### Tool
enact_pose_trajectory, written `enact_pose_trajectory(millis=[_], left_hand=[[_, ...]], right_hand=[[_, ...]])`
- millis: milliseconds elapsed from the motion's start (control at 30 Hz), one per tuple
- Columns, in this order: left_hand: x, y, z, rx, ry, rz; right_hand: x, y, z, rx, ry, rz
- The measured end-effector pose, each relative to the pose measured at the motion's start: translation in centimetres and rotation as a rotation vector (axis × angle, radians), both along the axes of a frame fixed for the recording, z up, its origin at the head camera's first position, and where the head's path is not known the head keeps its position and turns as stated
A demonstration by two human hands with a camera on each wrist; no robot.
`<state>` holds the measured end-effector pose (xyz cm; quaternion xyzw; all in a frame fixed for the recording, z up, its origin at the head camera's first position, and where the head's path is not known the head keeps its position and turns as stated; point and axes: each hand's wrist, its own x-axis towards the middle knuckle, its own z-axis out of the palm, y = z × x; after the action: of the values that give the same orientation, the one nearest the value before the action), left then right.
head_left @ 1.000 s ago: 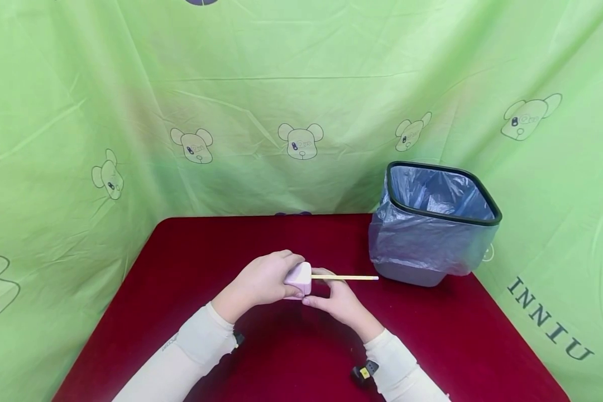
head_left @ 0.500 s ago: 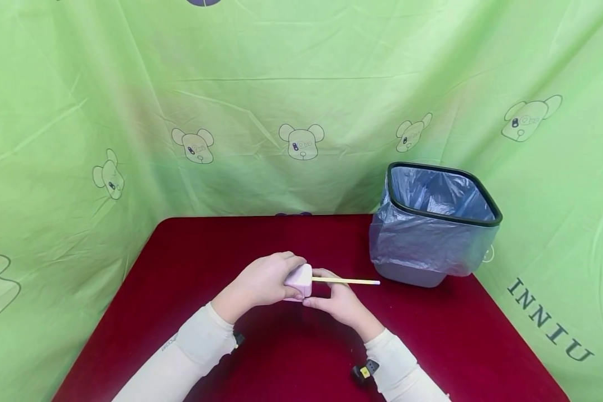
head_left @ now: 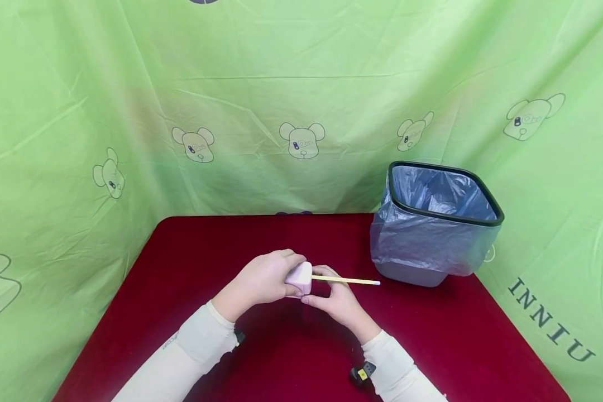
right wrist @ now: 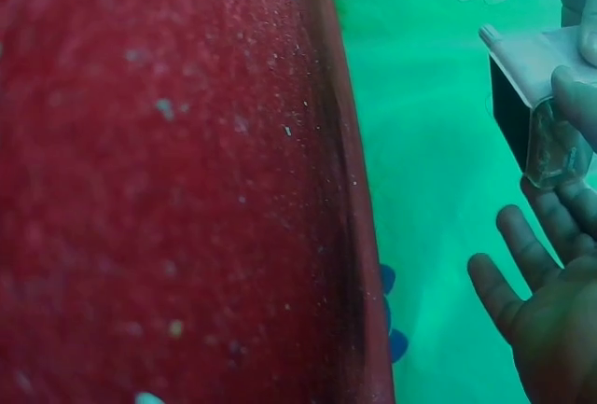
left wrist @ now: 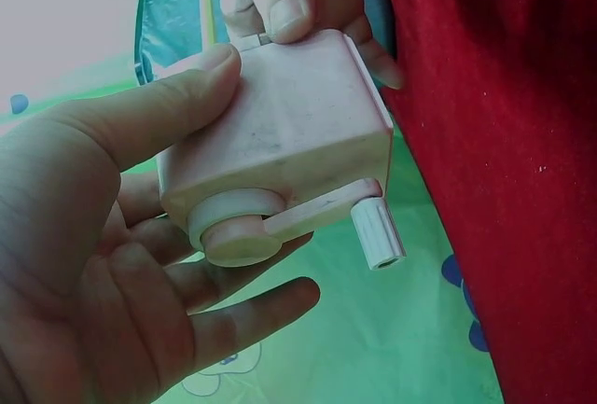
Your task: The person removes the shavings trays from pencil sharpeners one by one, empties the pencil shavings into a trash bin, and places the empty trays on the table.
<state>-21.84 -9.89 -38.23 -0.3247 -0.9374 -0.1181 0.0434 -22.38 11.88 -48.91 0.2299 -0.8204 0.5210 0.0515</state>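
Crank [left wrist: 322,210] of pink plastic, hidden from the head camera, shows from the left wrist, on one pale-pink boxy sharpener [head_left: 299,278] that the left hand [head_left: 263,277] grasps and the right hand [head_left: 340,302] pinches above the dark-red table [head_left: 291,363], one yellow pencil [head_left: 347,279] protruding. One grey bin [head_left: 411,274] with a translucent plastic liner [head_left: 432,243] stands at the far right corner.

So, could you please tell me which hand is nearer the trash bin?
The right hand, by the pencil; the left hand is farther off, gripping the pencil sharpener.
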Motion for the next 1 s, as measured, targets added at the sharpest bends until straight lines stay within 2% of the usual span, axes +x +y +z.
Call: enact_pose_trajectory(millis=[100,367,567,800,1000], left_hand=[[-0.02,-0.05,0.02,0.004,0.005,0.000],[0.06,-0.23,0.12,0.025,-0.027,-0.020],[0.15,-0.28,0.07,0.033,-0.022,-0.032],[0.05,-0.25,0.08,0.038,-0.009,-0.009],[-0.01,-0.33,0.10,0.042,-0.010,0.006]], right_hand=[[-0.13,-0.10,-0.12,-0.014,0.012,-0.013],[-0.18,0.00,0.08,0.000,-0.003,0.015],[-0.14,0.19,-0.01,0.002,0.003,0.020],[-0.02,0.04,-0.18,-0.023,0.039,0.021],[0.33,-0.32,-0.02,-0.032,0.018,-0.004]])
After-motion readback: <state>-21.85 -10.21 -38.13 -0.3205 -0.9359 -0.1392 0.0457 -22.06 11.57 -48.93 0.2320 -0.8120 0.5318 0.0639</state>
